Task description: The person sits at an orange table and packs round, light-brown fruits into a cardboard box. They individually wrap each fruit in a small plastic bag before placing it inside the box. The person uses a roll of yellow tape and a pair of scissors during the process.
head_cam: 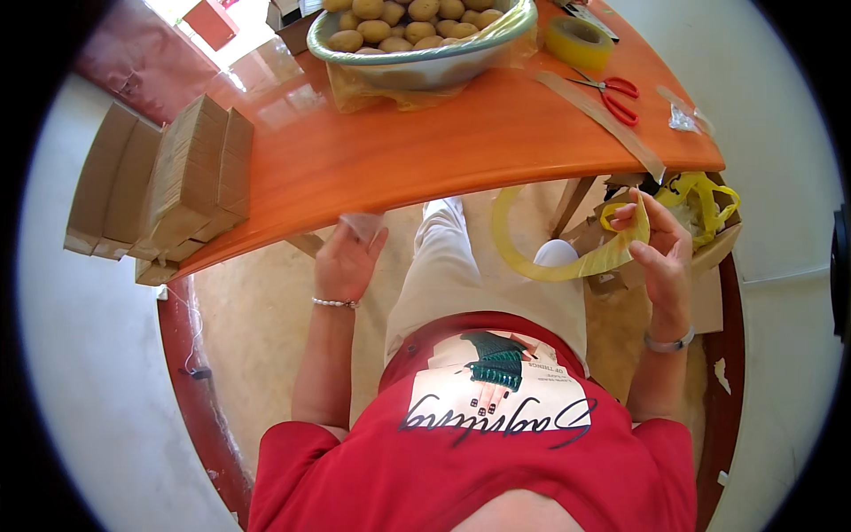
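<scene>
My right hand (665, 256) pinches one end of a long strip of translucent yellow tape (545, 269) between thumb and fingers. From there the strip curls in a loop above my right knee, up to the table's front edge. By that same edge, my left hand (346, 263) is raised with its thumb apart from the fingers. A small piece of clear film (362, 225) is at its fingertips, and whether the fingers grip it or it clings to them is unclear. Another flat tape strip (602, 120) lies on the orange table (399, 149), its end past the edge.
Red-handled scissors (619, 100) and a yellow tape roll (580, 41) sit at the table's right. A plastic-lined basin (425, 66) holds several potatoes (420, 31). Cardboard boxes (193, 173) stand at left. Below right is an open carton (721, 243) with a yellow bag (698, 199).
</scene>
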Demonstrator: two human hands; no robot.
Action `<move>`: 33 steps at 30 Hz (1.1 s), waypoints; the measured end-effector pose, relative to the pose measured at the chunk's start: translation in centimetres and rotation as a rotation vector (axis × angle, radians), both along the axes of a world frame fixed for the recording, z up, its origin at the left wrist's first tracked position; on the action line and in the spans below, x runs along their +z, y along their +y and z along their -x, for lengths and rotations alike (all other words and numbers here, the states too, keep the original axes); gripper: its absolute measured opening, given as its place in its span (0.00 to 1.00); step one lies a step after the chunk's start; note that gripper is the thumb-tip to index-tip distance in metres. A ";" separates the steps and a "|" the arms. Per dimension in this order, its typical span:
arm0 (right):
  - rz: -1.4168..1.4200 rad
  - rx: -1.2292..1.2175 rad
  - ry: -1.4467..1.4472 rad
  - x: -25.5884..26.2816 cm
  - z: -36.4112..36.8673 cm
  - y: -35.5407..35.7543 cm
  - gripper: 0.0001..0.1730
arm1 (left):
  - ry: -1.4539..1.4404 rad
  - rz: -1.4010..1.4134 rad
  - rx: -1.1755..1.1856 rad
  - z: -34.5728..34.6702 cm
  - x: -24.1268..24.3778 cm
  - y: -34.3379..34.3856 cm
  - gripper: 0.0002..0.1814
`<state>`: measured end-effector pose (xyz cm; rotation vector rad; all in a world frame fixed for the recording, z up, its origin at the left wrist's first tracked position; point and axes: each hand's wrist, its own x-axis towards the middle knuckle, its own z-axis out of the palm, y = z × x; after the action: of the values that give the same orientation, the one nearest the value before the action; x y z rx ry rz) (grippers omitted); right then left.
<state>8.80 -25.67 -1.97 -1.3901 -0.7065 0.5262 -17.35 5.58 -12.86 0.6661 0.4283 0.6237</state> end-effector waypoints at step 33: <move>-0.461 -0.254 -0.329 12.9 -19.2 -0.5 0.25 | 0.562 -0.195 0.094 4.5 -6.8 -1.8 0.05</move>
<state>28.01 -26.16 10.94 -1.1137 -0.8371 -0.0724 -21.87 3.80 -19.66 1.0158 0.9326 0.5657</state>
